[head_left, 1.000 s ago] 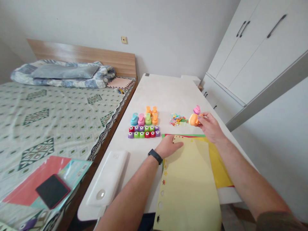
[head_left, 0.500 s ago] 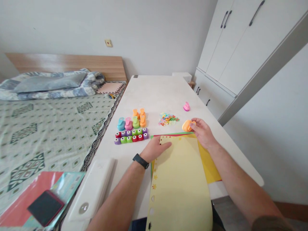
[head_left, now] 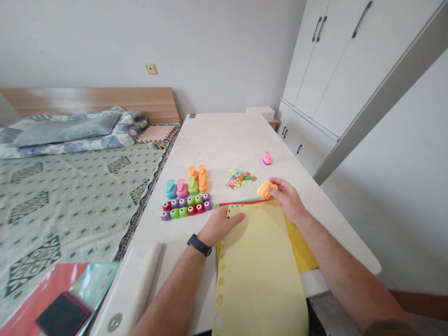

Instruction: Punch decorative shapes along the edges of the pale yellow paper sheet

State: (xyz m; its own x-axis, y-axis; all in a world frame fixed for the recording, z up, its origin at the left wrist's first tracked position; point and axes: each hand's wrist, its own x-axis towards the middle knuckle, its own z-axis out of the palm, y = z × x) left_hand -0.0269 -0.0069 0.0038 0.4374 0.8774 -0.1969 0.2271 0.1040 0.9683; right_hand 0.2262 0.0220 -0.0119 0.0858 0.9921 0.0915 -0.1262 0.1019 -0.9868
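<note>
Orange plastic punch (head_left: 264, 190) sits clamped in the fingers of the right hand (head_left: 290, 199), at ten o'clock from its palm, near the far edge of the pale yellow sheet (head_left: 259, 270). The left hand (head_left: 220, 227) lays its thumb over the sheet's eleven o'clock corner; its hidden fingers' grip I cannot tell.

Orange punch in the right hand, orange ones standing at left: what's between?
A pile of small multicoloured pieces lies between the held orange punch and the standing orange punches, head view.
</note>
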